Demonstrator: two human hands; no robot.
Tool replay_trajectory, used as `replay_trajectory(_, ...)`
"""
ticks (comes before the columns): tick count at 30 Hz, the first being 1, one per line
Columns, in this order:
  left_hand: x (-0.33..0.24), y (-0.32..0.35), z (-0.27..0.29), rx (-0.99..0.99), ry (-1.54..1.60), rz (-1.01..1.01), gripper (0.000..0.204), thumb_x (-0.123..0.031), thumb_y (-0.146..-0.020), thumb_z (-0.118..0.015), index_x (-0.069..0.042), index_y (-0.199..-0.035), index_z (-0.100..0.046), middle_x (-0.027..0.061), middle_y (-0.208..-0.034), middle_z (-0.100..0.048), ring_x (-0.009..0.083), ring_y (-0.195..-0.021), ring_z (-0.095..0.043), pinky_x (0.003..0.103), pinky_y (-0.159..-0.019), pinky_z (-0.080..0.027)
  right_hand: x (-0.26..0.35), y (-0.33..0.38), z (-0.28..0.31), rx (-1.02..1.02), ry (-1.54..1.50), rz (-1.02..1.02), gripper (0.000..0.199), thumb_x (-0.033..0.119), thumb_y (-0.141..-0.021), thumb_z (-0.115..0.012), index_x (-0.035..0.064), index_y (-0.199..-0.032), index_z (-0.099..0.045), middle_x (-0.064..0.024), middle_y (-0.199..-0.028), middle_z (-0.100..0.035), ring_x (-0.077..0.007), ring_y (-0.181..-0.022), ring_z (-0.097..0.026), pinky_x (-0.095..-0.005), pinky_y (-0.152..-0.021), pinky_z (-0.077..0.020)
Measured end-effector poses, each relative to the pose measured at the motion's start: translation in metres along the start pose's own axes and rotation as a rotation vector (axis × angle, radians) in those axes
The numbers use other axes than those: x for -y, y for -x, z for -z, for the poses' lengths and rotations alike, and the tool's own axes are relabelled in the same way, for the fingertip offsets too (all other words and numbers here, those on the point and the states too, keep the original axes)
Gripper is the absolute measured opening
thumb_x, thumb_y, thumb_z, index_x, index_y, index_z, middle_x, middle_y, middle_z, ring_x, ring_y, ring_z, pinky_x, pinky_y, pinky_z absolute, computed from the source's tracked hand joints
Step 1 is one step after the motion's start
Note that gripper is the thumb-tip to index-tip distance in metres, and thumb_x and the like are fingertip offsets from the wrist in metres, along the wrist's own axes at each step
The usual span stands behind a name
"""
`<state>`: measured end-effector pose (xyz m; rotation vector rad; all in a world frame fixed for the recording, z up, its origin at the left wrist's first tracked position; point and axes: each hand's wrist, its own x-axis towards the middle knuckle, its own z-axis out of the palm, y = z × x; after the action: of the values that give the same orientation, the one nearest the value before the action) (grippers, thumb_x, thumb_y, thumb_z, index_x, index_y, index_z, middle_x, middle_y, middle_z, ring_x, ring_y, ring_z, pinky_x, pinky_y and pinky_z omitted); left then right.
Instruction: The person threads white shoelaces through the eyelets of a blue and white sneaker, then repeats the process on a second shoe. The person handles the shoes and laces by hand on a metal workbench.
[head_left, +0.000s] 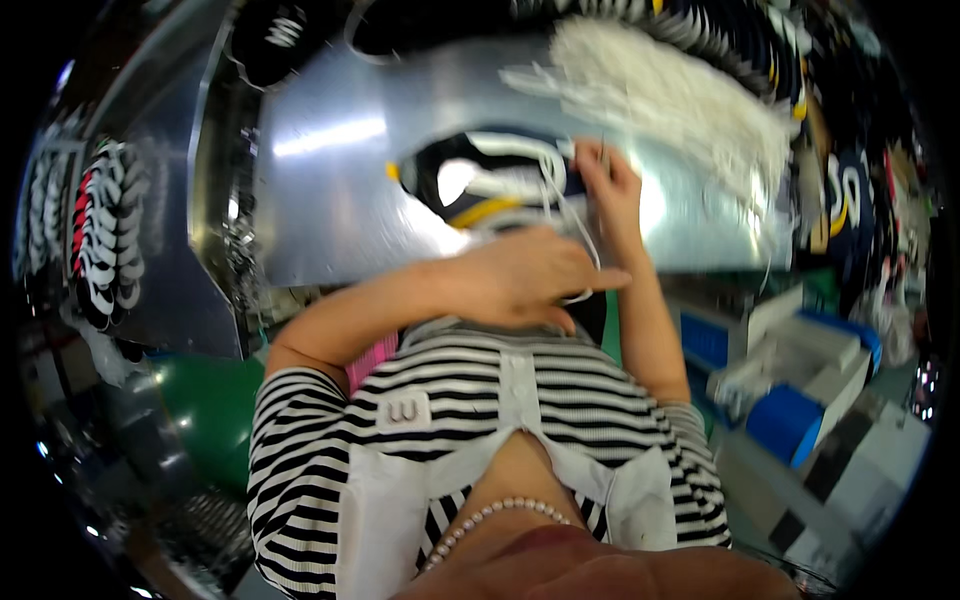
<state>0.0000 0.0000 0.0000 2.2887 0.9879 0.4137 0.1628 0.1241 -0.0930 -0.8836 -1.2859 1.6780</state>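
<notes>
A dark navy shoe upper (435,170) with white and yellow parts lies on the shiny metal table in front of me. A white shoelace (568,212) runs from its upper part down to my left hand (520,275). That hand crosses in front of my body with its fingers closed on the lace, one finger stretched to the right. At the upper's right end, the fingers of my right hand (612,188) are pinched together. A thin dark tip sticks up there, too blurred to name.
A heap of white laces (680,100) lies on the table (330,190) at the right. Behind it stands a row of dark shoe uppers (720,35). Black pieces (270,40) lie at the far left. Racked black-and-white shoe parts (110,230) stand left, boxes (800,350) lower right.
</notes>
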Motion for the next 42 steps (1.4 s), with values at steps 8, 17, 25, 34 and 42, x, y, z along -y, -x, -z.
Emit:
replay_trajectory(8, 0.047, 0.017, -0.029, -0.626, -0.282, 0.349, 0.018, -0.010, -0.089, -0.065, -0.001, -0.105, -0.067, 0.0128, -0.099, -0.068, 0.0314, -0.092, -0.063, 0.040, -0.080, -0.050, 0.006, 0.025, 0.026, 0.272, 0.431, 0.377, 0.018, 0.001, -0.087, -0.067, 0.0044, -0.103, -0.072, -0.0078, -0.099, -0.068, -0.0163, -0.087, -0.063, -0.0271, -0.075, -0.0501)
replay_trajectory(17, 0.064, 0.000, -0.047, -0.399, -0.212, 0.566, 0.021, -0.024, -0.091, -0.064, -0.007, -0.103, -0.065, 0.0110, -0.093, -0.067, 0.0312, -0.088, -0.064, 0.041, -0.077, -0.050, 0.000, 0.009, 0.026, 0.434, 0.575, 0.172, 0.018, 0.014, -0.091, -0.064, 0.0087, -0.107, -0.070, -0.0069, -0.095, -0.070, -0.0200, -0.073, -0.062, -0.0285, -0.066, -0.0490)
replay_trajectory(25, 0.082, -0.002, -0.039, -0.288, 0.344, 0.624, 0.032, -0.032, -0.091, -0.066, -0.004, -0.106, -0.067, 0.0140, -0.099, -0.069, 0.0262, -0.089, -0.066, 0.035, -0.082, -0.051, 0.006, 0.027, 0.051, 0.427, 0.962, 0.577, 0.028, 0.006, -0.084, -0.069, 0.0090, -0.112, -0.069, -0.0045, -0.085, -0.064, -0.0175, -0.061, -0.059, -0.0271, -0.055, -0.0464)
replay_trajectory(34, 0.094, -0.028, -0.022, -0.261, 1.092, 1.078, 0.067, -0.057, -0.083, -0.072, 0.005, -0.109, -0.065, 0.0148, -0.102, -0.068, 0.0160, -0.095, -0.065, 0.027, -0.080, -0.053, -0.019, 0.031, 0.036, 0.341, 0.892, 0.577, 0.018, 0.009, -0.083, -0.069, 0.0130, -0.100, -0.072, 0.0001, -0.090, -0.061, -0.0165, -0.067, -0.063, -0.0284, -0.055, -0.0478)
replay_trajectory(42, 0.069, -0.018, -0.047, -0.383, 0.960, 0.891, 0.042, -0.041, -0.098, -0.057, -0.003, -0.101, -0.074, 0.0060, -0.091, -0.071, 0.0109, -0.081, -0.061, 0.025, -0.075, -0.050, 0.036, 0.052, 0.017, 0.040, -0.073, 0.160, 0.016, 0.009, -0.095, -0.062, -0.0001, -0.107, -0.067, -0.0049, -0.079, -0.067, -0.0024, -0.057, -0.047, -0.0149, -0.053, -0.0357)
